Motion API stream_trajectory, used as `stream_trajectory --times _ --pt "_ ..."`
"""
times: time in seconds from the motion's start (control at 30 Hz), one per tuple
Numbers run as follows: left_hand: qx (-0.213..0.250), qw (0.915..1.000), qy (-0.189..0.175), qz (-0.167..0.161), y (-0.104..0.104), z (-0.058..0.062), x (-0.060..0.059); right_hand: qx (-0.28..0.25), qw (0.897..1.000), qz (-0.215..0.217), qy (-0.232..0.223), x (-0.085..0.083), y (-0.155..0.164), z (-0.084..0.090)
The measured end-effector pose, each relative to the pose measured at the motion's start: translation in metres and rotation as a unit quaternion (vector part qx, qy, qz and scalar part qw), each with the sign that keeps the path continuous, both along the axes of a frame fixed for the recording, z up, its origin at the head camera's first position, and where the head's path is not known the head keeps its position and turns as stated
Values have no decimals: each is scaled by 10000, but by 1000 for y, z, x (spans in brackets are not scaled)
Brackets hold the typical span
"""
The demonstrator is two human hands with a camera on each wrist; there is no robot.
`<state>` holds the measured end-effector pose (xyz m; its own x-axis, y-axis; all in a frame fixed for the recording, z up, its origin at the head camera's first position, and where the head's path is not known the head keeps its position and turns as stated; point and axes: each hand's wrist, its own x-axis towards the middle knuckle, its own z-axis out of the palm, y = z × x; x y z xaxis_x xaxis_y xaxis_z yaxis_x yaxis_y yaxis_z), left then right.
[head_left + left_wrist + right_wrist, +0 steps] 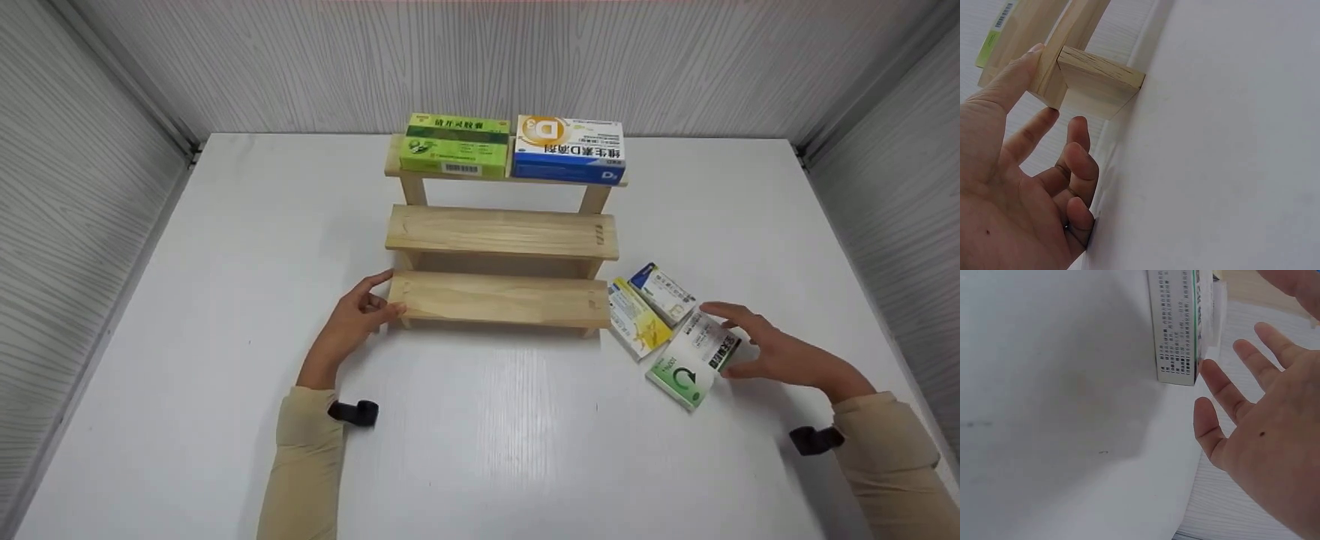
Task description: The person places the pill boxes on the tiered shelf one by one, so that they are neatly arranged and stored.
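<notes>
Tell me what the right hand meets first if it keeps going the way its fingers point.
The right hand points left at the green and white box lying on the table. Its fingertips look at or just short of the box; contact is unclear.

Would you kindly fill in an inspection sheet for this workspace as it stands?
Surface: white table, no marks seen.
Job's things: wooden three-step shelf; green-and-white box lying flat at its right.
Clutter: yellow box and blue-cornered box beside it; green box and blue-and-white box on the top step.
Grippers: left hand touches the lowest step's left end; right hand open around the green-and-white box, contact unclear.
Cables: nothing seen; black straps at both wrists.
Surroundings: grey panelled walls on three sides.
</notes>
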<state>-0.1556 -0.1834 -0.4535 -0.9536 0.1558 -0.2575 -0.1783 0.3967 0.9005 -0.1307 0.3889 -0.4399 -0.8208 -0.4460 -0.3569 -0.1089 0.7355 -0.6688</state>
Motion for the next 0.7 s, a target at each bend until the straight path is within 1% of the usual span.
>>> stream_trajectory --times 0.2,0.43,0.53,0.67,0.7 --pt "108 9999 12 9 0 0 -1 316 9991 36 279 1 -2 -9" --pt "-14 10000 -61 59 0 -2 -1 360 9949 317 890 5 2 -17" --pt "-42 10000 -62 37 -1 -3 -1 500 9933 362 976 7 4 -17" --pt "-65 10000 -57 21 -1 -3 -1 749 9930 431 808 9 6 -16" --pt "-67 10000 -50 23 -1 -3 -1 784 9918 503 878 10 6 -16"
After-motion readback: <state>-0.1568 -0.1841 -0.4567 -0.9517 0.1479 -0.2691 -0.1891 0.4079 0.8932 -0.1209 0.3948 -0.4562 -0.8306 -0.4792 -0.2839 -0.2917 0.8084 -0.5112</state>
